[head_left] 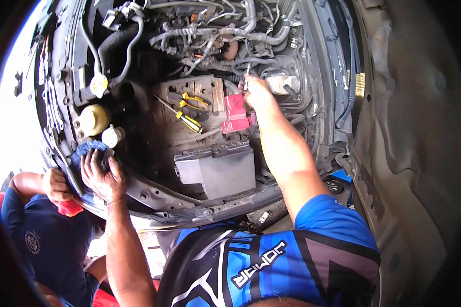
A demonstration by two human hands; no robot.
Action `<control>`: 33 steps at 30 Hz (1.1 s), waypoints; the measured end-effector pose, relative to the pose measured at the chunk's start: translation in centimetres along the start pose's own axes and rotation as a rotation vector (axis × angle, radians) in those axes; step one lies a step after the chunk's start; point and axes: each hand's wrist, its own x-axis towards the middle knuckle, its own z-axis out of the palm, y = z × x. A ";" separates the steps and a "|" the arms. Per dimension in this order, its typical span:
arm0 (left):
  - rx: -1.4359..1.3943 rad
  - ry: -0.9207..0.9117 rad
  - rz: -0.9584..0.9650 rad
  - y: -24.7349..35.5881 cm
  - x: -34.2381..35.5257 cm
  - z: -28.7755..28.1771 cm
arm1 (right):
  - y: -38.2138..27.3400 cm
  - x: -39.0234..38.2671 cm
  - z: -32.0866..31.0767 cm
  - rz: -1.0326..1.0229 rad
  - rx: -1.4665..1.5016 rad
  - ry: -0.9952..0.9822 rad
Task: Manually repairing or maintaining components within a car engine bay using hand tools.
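Observation:
My right hand (pixel 255 93) reaches deep into the engine bay, its fingers closed around a slim silvery metal tool (pixel 248 69) beside the hoses. Just below that hand are the red plastic terminal covers (pixel 235 113). My left hand (pixel 103 176) lies with fingers stretched out over a crumpled blue rag (pixel 83 150) on the front edge of the bay. On the rusty battery tray (pixel 164 115) rest yellow-and-black pliers (pixel 190 100) and a screwdriver (pixel 182 115) with a yellow-and-black handle.
A grey fuse box cover (pixel 217 171) sits near me. Reservoir caps (pixel 93 121) stand by my left hand, and a fluid reservoir (pixel 281 84) right of my right hand. Several wrenches (pixel 53 110) lie along the left edge. A co-worker's hand (pixel 58 185) grips something red at lower left.

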 end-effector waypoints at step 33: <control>-0.116 0.266 0.033 1.5 -0.5 0.9 | -4.4 14.1 0.0 -0.183 0.408 -0.202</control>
